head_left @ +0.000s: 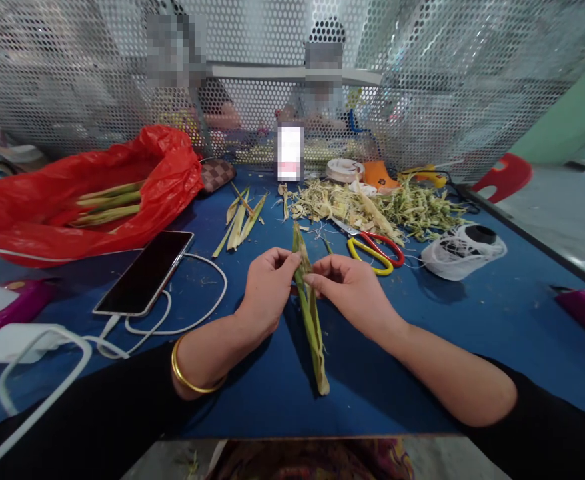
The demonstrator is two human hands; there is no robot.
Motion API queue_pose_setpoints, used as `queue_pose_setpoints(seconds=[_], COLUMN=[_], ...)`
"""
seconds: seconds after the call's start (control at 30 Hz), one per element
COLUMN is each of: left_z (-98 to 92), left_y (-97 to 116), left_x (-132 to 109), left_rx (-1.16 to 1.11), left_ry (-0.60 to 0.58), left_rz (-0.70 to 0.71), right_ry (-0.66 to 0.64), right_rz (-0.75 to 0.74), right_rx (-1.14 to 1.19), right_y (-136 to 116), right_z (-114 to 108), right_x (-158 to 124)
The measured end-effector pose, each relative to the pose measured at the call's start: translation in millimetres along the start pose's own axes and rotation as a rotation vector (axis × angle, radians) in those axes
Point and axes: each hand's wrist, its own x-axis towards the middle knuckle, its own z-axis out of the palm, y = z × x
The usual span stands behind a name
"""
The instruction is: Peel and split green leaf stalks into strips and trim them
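Note:
A long green and tan husk leaf (312,327) runs lengthwise between my hands, its dry lower end close to the table's front edge. My left hand (268,287) pinches its upper part from the left, thumb on top. From the right, my right hand (350,290) grips the same upper part between thumb and fingers. Beyond them lie scissors (372,250) with one red and one yellow handle, blades pointing away to the left. Several loose husk strips (240,223) rest on the blue table farther back on the left.
A red plastic bag (167,173) with more leaves stands at the left, near a phone (145,273) on a white cable. A heap of shredded trimmings (352,207) and a white spool of thread (465,252) lie right. Behind a perforated metal screen (252,40) two people sit.

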Motion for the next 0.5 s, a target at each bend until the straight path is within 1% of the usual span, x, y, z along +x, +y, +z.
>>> queue_pose_setpoints(seconds=[0.1,0.2,0.37,0.43,0.5], left_z=[-0.2,0.1,-0.4,-1.0,-1.4], left_y=[-0.2,-0.2,-0.1,0.0,0.0], left_x=[0.6,0.2,0.3,1.3,2.7], left_rx=[0.001,-0.014,-0.046,-0.035,-0.016], left_ry=[0.002,0.005,-0.008,-0.001,0.016], left_rz=[0.01,0.001,-0.014,-0.006,0.018], right_ry=[-0.02,0.033,0.116,0.108,0.065], right_rz=[0.007,-0.025,-0.144,-0.136,-0.089], right_rx=[-0.069,-0.133,-0.215,-0.193,-0.147], right_y=[-0.2,-1.1,-2.7,-2.8,-2.5], right_z=[-0.5,-1.3,-2.0,-1.2,0.0], right_x=[0.3,-1.3,-4.2,-4.2,-3.8])
